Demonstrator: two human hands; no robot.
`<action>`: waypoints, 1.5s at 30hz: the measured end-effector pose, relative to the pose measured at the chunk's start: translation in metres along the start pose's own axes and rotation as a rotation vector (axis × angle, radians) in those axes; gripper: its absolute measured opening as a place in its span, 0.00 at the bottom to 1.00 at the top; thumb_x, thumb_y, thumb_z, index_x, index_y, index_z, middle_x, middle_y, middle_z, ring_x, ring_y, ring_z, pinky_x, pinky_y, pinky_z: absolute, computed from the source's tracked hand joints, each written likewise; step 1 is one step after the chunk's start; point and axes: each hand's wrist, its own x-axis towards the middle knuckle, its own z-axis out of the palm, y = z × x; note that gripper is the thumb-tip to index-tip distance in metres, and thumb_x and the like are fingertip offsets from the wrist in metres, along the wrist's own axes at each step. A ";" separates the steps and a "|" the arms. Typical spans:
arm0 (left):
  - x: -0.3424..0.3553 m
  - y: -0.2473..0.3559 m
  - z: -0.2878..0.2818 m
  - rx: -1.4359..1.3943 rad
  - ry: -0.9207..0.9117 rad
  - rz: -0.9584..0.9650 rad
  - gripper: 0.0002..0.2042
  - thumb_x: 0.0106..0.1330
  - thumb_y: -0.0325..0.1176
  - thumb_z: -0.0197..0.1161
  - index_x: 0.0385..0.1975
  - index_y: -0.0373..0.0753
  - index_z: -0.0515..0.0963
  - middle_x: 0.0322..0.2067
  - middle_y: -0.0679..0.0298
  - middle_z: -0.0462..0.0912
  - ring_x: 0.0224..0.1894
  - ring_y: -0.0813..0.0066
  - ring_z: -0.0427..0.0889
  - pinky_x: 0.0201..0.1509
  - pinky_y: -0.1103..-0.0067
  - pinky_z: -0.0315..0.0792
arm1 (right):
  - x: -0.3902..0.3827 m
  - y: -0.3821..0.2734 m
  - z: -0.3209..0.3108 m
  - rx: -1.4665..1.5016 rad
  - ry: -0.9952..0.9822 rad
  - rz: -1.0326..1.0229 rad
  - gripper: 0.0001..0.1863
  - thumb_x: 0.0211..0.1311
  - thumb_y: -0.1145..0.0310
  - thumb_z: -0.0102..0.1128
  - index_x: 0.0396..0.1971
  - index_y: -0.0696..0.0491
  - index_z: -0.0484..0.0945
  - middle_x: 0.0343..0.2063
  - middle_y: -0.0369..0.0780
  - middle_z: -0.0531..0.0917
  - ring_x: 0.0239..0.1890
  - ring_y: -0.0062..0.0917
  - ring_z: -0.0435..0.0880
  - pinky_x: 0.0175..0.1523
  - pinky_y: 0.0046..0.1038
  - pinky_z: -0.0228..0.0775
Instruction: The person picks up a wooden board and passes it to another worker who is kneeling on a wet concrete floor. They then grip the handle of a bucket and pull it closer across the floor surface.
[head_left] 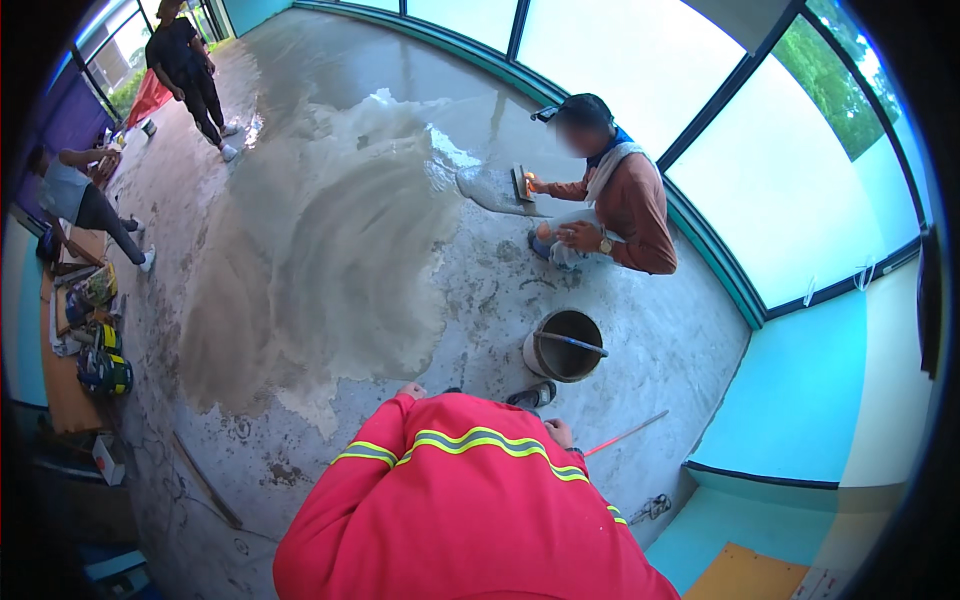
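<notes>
My red sleeves with yellow and grey reflective bands reach forward from the lower edge. At the end of the left sleeve my left hand (411, 390) shows small, its fingers curled; anything under them is hidden. My right hand (560, 432) is half covered by the jacket, so its grip does not show. A thin red-and-grey rod (626, 432) slants out beside the right cuff, and I cannot tell whether that hand touches it. Just ahead are a dark shoe (533, 395) and a whitish bucket (540, 357) with a bar across its mouth.
A crouching co-worker (640, 205) holds a trowel (522, 184) on wet grey screed (345, 240). Two people stand or bend at the far left. Tools and bags (103, 365) line the left wall. A wooden strip (205, 482) lies on the floor; windows run along the right.
</notes>
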 end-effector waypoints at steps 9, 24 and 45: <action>0.006 -0.004 -0.001 0.073 0.003 -0.027 0.16 0.55 0.45 0.64 0.37 0.42 0.82 0.40 0.52 0.84 0.45 0.58 0.82 0.53 0.70 0.73 | -0.002 -0.006 0.001 0.006 -0.019 -0.009 0.19 0.55 0.59 0.58 0.39 0.60 0.82 0.34 0.48 0.85 0.38 0.33 0.85 0.46 0.32 0.75; 0.001 0.002 0.004 0.022 -0.007 0.005 0.16 0.56 0.46 0.65 0.35 0.41 0.82 0.38 0.54 0.85 0.44 0.61 0.83 0.50 0.72 0.74 | -0.002 0.003 -0.001 -0.012 0.010 -0.022 0.19 0.55 0.61 0.57 0.38 0.61 0.82 0.32 0.48 0.86 0.38 0.34 0.85 0.46 0.32 0.75; -0.003 0.007 0.002 0.065 0.013 -0.039 0.17 0.56 0.47 0.64 0.39 0.43 0.82 0.41 0.54 0.84 0.48 0.59 0.81 0.55 0.71 0.72 | -0.007 -0.004 -0.001 0.012 0.029 -0.002 0.18 0.55 0.61 0.57 0.37 0.61 0.82 0.30 0.47 0.86 0.34 0.31 0.85 0.43 0.31 0.76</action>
